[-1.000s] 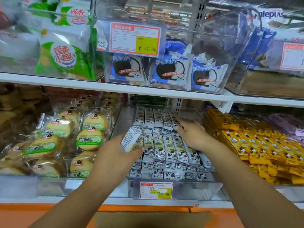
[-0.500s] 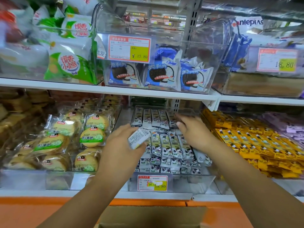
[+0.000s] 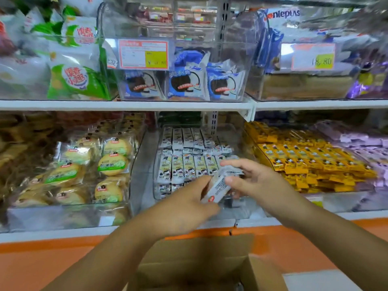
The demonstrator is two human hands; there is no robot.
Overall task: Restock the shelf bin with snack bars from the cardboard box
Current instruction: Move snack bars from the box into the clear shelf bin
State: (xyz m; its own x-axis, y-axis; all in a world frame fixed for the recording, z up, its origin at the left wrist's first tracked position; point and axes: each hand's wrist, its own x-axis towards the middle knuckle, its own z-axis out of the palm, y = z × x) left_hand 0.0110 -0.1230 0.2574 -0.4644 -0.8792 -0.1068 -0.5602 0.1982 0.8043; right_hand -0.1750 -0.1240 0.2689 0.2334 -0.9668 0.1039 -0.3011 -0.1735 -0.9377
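Observation:
A white-wrapped snack bar (image 3: 218, 189) sits between my two hands, in front of the clear shelf bin (image 3: 239, 212). My left hand (image 3: 182, 208) grips the bar's lower end. My right hand (image 3: 254, 181) pinches its upper end between thumb and fingers. Behind them, rows of the same bars (image 3: 189, 156) lie flat in the bin, filling its left and middle; the back right corner looks bare. The open cardboard box (image 3: 199, 261) is at the bottom of the view, below my forearms, with its inside in shadow.
Round cakes in clear wrappers (image 3: 109, 164) fill the bin on the left, yellow bars (image 3: 304, 158) the bin on the right. The white shelf above (image 3: 126, 105) carries bins of blue biscuit packs (image 3: 184, 82). An orange ledge (image 3: 52, 261) runs below the bins.
My right hand left the rows in the bin and came back to the bar in my left hand. Both hands sank toward the bin's front, and more of the box shows.

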